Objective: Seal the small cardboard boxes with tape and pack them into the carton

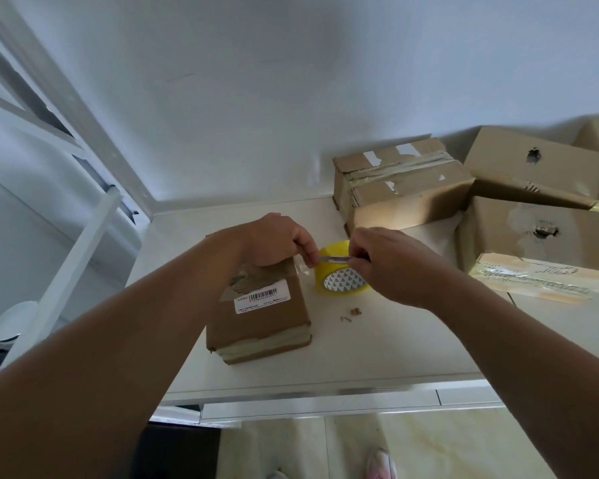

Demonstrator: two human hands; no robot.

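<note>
A small cardboard box (260, 305) with a barcode label lies on the white table (395, 347). My left hand (281, 240) rests on the box's far end, fingers curled, pinching a strip of clear tape (303, 267) that runs from the box toward the yellow tape roll (339, 280). The roll lies just right of the box. My right hand (391, 264) hovers over the roll and pinches a thin silvery tool (332, 259), whose tip reaches the left fingers. What the tool is cannot be told for sure.
Three more cardboard boxes sit at the back right: a taped one (395, 181), one with a hole (533, 167), and a third (540, 243) nearer. Small cardboard scraps (351, 314) lie by the roll. A window frame (66, 140) is on the left.
</note>
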